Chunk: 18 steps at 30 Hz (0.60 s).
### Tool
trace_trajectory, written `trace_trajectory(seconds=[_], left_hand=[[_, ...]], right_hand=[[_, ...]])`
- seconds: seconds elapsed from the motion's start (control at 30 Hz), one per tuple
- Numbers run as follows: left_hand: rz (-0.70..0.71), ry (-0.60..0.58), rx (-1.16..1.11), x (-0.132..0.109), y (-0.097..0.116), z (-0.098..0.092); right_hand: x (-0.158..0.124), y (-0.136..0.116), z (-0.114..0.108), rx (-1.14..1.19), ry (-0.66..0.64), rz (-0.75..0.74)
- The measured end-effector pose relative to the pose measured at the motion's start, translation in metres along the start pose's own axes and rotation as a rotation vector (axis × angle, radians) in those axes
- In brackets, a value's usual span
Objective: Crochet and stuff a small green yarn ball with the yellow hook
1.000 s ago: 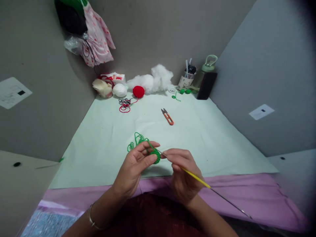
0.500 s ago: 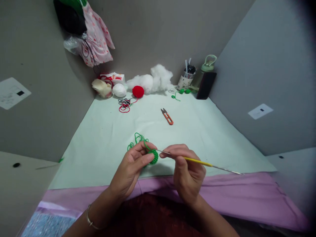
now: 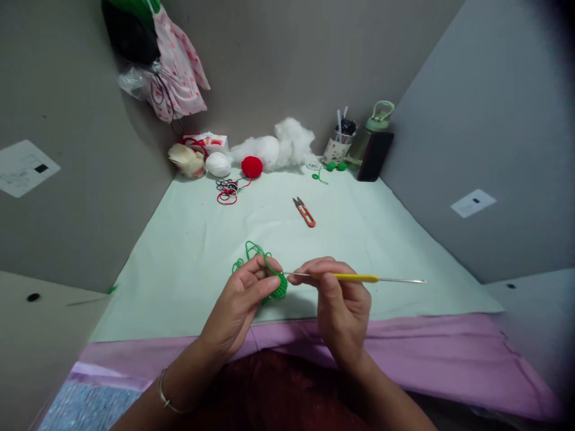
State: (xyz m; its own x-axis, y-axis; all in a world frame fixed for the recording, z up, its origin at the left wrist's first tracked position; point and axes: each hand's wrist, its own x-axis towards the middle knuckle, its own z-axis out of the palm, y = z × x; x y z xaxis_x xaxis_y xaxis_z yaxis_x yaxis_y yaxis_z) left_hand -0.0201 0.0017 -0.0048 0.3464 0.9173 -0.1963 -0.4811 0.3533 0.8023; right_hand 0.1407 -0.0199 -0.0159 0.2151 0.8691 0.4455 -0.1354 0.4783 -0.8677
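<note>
Between thumb and fingers, my left hand [image 3: 242, 296] pinches a small round green crochet piece [image 3: 281, 287]. Green yarn [image 3: 254, 248] runs over the left fingers and lies in loose loops on the cloth behind them. My right hand [image 3: 344, 305] is closed around a crochet hook [image 3: 354, 278] with a yellow handle and metal shafts at both ends. The hook lies nearly level, its left tip at the upper edge of the green piece. Whether that tip sits inside a stitch is too small to tell.
Orange thread snips [image 3: 304, 212] lie beyond my hands. Along the back stand a red yarn ball [image 3: 251, 167], a white yarn ball [image 3: 218, 164], white stuffing [image 3: 287, 146], a pen cup [image 3: 338, 147], a green bottle [image 3: 377, 123] and a dark phone [image 3: 376, 157].
The hook's free right end has swung up, from slanting downward to nearly level, as my right hand turned. My left hand keeps its grip on the green piece, almost unmoved.
</note>
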Motion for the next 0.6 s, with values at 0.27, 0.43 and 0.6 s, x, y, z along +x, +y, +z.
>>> trace_trajectory(seconds=[0.27, 0.43, 0.6], left_hand=[[-0.017, 0.026, 0.012, 0.0014, 0.0001, -0.0002], [-0.023, 0.028, -0.006, 0.001, 0.001, -0.0005], [-0.01, 0.034, 0.02, 0.0007, 0.0016, -0.0008]], right_hand=[[0.0009, -0.0004, -0.0006, 0.003, -0.012, -0.028], [0.0011, -0.0004, -0.0006, -0.058, -0.03, -0.056], [0.0002, -0.0022, -0.0003, -0.068, -0.028, -0.077]])
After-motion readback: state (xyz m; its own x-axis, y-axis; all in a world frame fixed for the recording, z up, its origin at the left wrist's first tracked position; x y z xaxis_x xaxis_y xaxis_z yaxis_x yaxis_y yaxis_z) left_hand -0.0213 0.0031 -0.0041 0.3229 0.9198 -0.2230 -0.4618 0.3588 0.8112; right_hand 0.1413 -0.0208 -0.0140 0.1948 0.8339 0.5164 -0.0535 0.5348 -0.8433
